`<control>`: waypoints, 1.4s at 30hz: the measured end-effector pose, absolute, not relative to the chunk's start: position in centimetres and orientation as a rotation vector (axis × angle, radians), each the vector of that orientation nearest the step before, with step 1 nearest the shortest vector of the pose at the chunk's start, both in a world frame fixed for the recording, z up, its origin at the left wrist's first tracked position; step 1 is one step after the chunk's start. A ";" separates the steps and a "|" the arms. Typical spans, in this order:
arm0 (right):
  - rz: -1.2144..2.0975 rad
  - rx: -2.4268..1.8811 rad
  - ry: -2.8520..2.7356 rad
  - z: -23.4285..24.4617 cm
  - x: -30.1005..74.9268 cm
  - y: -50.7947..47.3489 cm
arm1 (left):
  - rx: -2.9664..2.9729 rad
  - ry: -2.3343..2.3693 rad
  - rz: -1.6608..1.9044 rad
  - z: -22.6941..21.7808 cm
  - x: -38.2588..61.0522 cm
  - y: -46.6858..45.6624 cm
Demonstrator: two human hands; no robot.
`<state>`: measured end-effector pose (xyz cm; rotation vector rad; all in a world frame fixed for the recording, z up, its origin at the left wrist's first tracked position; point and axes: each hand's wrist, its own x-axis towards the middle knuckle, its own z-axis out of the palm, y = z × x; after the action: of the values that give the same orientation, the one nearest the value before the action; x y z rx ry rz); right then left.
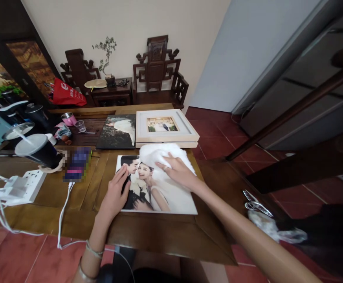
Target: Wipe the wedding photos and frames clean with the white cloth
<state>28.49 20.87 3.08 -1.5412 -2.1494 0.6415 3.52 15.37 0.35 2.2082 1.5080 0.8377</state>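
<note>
A wedding photo print (159, 192) of a couple lies flat on the wooden table in front of me. My left hand (116, 192) rests on its left side, fingers stretched out over the picture. Over the upper right part of the print, a fluffy white cloth (150, 152) is spread, covering that corner. My right hand (177, 169) lies on top of the cloth with its fingers spread, pressing it against the print. Just beyond the cloth is a stack of white-framed pictures (167, 135). A dark photo panel (116, 131) showing a white dress lies to their left.
On the left are a phone (77, 165) with a white cable, a power strip (31, 186) and a lidded cup (40, 151). A pink mug (68, 118) stands farther back. Scissors (256, 204) and crumpled plastic (265, 225) lie at right. A carved chair (159, 67) stands behind.
</note>
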 end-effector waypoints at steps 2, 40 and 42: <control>0.605 -1.551 -2.145 2.8 30.3 20.7 | 2.215 1.530 0.816 0.4 3.5 15.4; 0.391 -0.904 -2.584 3.3 32.3 9.7 | 2.101 1.572 0.639 1.2 3.3 15.0; 0.375 -0.940 -2.568 3.4 32.5 11.6 | 2.108 1.578 0.629 1.0 3.2 15.0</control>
<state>32.46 11.65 3.38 -0.9398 -2.5678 0.3746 3.24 15.02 1.03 2.1078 1.5781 0.6287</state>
